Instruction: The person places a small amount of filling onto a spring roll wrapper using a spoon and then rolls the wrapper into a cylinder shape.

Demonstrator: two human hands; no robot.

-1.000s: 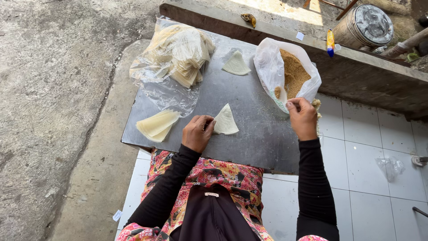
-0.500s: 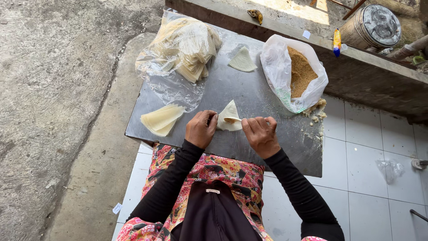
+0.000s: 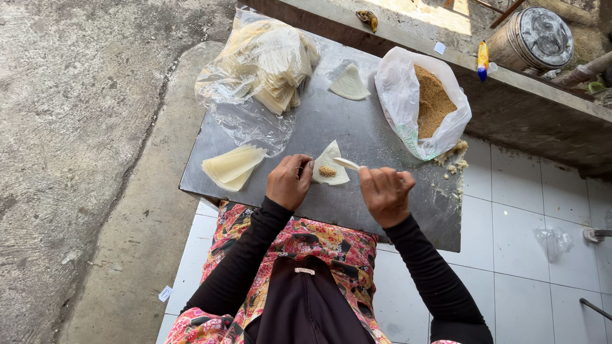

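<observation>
— White spoon (image 3: 346,164)! Who holds it?
— The right hand (image 3: 384,193), closed around it. The left hand (image 3: 290,181) curls loosely, pinning the dough sheet (image 3: 331,167) on the grey worktop (image 3: 357,130). Brown filling (image 3: 327,171) sits on it.

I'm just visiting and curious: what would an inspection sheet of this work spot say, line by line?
Surface: grey metal tabletop, crumbs scattered near its right edge.
Job's things: triangular pastry wrapper with a small heap of brown filling; pale spoon; white bag of brown filling, open.
Clutter: clear bag of stacked wrappers; loose wrapper pile; single folded wrapper.
Grippers: left hand steadies the wrapper's edge; right hand holds the spoon over it.
Cables: nothing seen.
Surroundings: concrete ground, white floor tiles, ledge with a metal pot.
</observation>
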